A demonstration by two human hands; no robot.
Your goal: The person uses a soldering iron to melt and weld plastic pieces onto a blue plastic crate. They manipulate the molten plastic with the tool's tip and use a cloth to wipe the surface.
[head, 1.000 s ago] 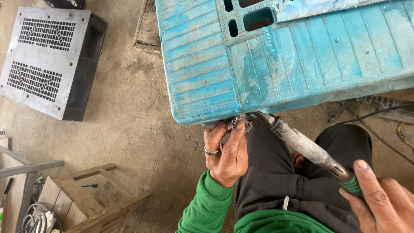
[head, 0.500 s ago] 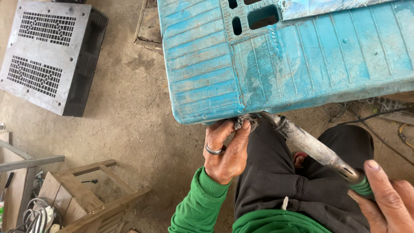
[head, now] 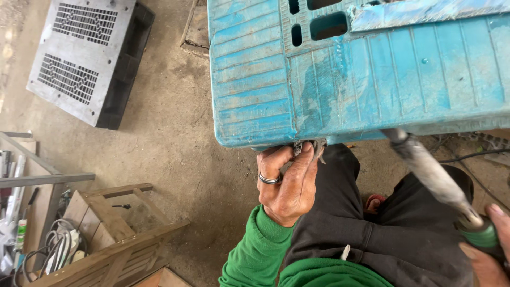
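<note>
Two hands work: left hand (head: 289, 183) pinches metal bits (head: 311, 149) under blue crate (head: 350, 79); right hand (head: 486, 250) grips tool (head: 430, 172).

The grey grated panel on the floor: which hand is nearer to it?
Left. The left hand grips under the blue crate's near edge, across bare floor from the grey panel. The right hand holds a tool handle at the far side.

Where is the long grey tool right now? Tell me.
In the head view, lower right: the grey tool slants from the blue plastic panel's lower edge down to the right hand, beside the dark-trousered knee.
</note>
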